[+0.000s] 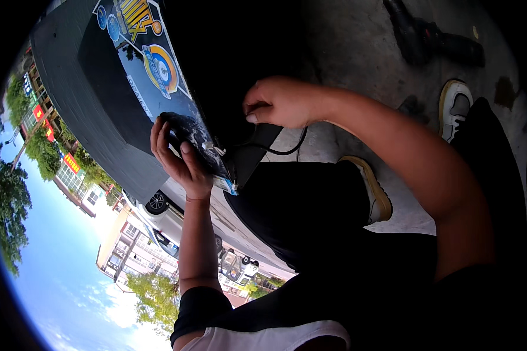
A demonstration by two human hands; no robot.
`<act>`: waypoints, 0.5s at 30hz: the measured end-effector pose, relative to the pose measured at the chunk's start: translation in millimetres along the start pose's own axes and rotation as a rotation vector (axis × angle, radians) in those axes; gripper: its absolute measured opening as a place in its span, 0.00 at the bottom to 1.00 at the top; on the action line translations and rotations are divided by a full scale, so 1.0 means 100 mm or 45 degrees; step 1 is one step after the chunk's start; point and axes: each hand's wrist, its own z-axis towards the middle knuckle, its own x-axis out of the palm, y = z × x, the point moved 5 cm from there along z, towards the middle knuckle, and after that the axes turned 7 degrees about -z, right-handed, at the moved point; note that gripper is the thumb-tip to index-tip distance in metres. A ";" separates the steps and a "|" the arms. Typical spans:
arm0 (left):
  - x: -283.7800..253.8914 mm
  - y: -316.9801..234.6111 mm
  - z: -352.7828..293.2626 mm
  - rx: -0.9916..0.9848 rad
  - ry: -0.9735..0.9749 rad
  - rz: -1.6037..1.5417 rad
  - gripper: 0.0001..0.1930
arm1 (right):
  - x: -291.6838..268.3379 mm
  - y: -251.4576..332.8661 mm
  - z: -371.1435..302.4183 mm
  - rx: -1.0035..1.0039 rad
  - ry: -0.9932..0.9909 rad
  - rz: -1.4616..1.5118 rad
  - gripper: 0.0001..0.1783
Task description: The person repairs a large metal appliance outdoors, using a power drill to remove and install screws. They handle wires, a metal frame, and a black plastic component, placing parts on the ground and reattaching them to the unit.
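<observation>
My left hand (182,167) is closed round the lower corner of a dark glossy panel (136,88) with colourful stickers. Its thumb and fingers lie on a scuffed, dark, rounded part (194,137) there. My right hand (284,102) reaches in from the right, beside the panel's shadowed side. Its fingers are curled with the thumb near them; whatever they may hold is lost in the black shadow. Below that hand a thin black cable (287,152) curves out from near the panel's ragged lower edge. Deep shadow hides the inside of this thing.
A dark cordless power tool (427,41) lies on the stained concrete floor (351,47) at the upper right. Two light-soled shoes (455,108) and my dark-trousered leg (304,199) are close by. A grey board (82,105) flanks the panel. Parked cars (158,219), buildings and trees stand outside.
</observation>
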 end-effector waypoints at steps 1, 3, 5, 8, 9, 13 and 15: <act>0.01 0.03 0.01 -0.009 -0.033 -0.038 0.23 | -0.03 0.01 -0.02 -0.010 0.035 0.078 0.10; 0.05 0.05 0.06 -0.001 -0.017 -0.047 0.23 | -0.12 0.06 -0.06 -0.047 0.114 0.228 0.10; 0.09 0.02 0.09 0.030 0.001 -0.014 0.23 | -0.04 -0.08 -0.03 -0.176 -0.046 0.500 0.10; 0.10 0.08 0.06 -0.008 -0.027 -0.043 0.23 | 0.05 -0.15 0.10 -0.156 -0.261 1.140 0.11; 0.10 0.07 0.07 -0.004 -0.009 -0.014 0.24 | 0.09 -0.13 0.18 -0.107 -0.320 1.392 0.11; 0.09 0.07 0.06 0.009 0.021 0.026 0.25 | 0.09 -0.10 0.27 0.232 -0.162 1.327 0.08; 0.06 0.10 0.07 -0.008 0.013 0.007 0.25 | 0.10 0.05 0.30 0.201 -0.192 1.215 0.08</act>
